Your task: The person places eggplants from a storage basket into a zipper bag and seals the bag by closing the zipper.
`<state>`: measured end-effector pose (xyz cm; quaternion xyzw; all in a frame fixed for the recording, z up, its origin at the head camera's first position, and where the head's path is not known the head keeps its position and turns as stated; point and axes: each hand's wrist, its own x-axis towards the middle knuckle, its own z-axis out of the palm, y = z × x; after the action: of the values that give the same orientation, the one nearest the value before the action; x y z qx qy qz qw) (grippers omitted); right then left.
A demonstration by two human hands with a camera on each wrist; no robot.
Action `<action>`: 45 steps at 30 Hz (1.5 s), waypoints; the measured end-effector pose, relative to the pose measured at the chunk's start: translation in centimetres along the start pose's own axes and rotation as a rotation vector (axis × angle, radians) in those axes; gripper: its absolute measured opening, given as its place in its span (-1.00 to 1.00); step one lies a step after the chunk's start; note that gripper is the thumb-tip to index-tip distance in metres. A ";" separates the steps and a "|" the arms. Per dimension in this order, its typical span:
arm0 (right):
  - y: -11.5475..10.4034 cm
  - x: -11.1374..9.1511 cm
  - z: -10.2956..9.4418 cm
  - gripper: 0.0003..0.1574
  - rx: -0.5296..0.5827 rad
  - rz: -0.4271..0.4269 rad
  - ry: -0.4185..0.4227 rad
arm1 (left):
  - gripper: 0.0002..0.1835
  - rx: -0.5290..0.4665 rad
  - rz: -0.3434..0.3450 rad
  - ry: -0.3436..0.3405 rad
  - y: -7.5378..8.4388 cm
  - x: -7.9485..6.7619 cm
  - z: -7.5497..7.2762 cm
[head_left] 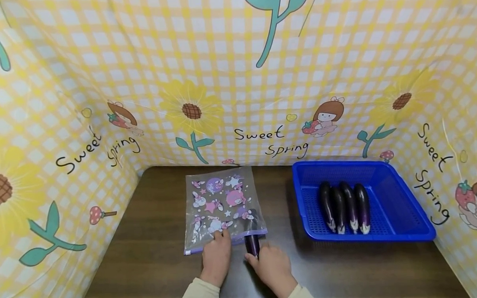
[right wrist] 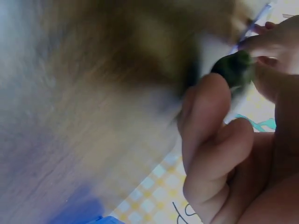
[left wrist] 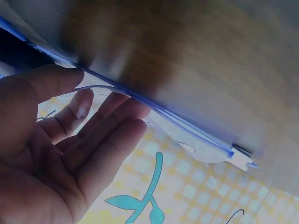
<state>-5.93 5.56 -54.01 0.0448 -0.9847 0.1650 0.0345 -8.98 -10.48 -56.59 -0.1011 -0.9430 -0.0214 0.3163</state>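
We see one eggplant [head_left: 251, 245] gripped in the right hand's [head_left: 273, 266] curled fingers, its far end ahead of them inside the clear printed bag [head_left: 220, 202]. Left of those fingers, the left hand [head_left: 216, 257] pinches the bag's purple-edged mouth. Farther right, a blue basket [head_left: 368, 238] holds four more eggplants [head_left: 348, 204].

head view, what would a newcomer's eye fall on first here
Probably the bright blue basket on the right of the table, with four dark eggplants side by side in it. Next comes the clear printed bag left of it, where the right hand holds another eggplant partly inside and the left hand grips the edge. Behind is yellow checked sheeting with sunflowers.
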 end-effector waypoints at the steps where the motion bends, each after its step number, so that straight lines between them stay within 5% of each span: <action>1: 0.0 -0.3 -0.1 -0.36 0.000 -0.010 -0.009 | -0.92 0.001 0.001 0.007 0.0 0.0 0.0; 11: -0.4 -1.7 -0.3 -0.62 0.036 -0.041 -0.011 | -0.95 0.021 0.006 0.019 -0.2 0.3 -0.1; 35: 0.0 2.7 1.0 -0.55 0.025 0.029 0.077 | -0.92 0.016 -0.009 -0.049 0.4 0.4 -0.4; 45: 0.0 2.4 1.0 -0.62 0.010 0.012 0.055 | -0.95 0.045 0.006 0.032 0.3 0.1 0.0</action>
<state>-8.33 5.04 -54.74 0.0344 -0.9827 0.1715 0.0603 -9.01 -10.17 -56.54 -0.0963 -0.9378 -0.0010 0.3335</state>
